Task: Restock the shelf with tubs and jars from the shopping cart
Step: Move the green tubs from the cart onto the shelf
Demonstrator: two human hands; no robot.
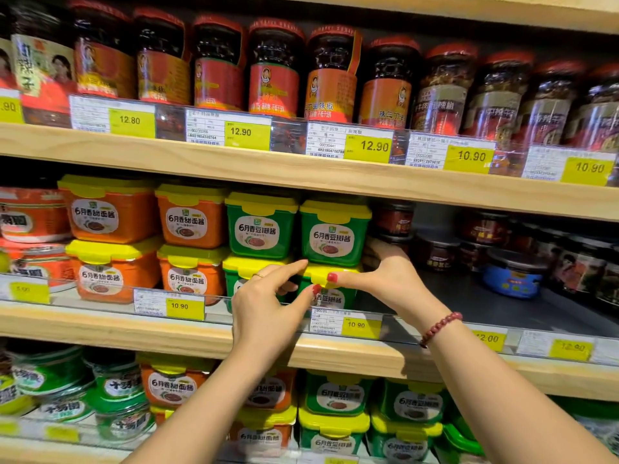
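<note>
- At the left end of the middle shelf (100, 326), red tubs (33, 214) sit stacked just behind the front edge.
- Beside them stand two stacks of orange tubs (110, 216) with yellow lids, two high, close to the front edge.
- Next comes a stack of two green tubs (261, 227), touching the orange ones on its left.
- The left hand (268, 296) reaches in over the front edge, forefinger stretched across the yellow lid and thumb under its rim, pinching the lid's left front corner.
- The lower green tub (331, 299) stands near the middle of the shelf, at the front edge behind the clear rail, above a yellow price tag (361, 325) reading 10.90.
- An upper green tub (335, 234) rests squarely on its lid.
- The right hand (385, 272) grips that lower tub, thumb pressed on the lid's front and fingers curled round its right side.
- A red bead bracelet (438, 327) circles the right wrist.
- Further right, dark jars (435, 251) stand towards the back of the shelf.
- A blue tub (512, 277) sits near them, well apart from the green stack.
</note>
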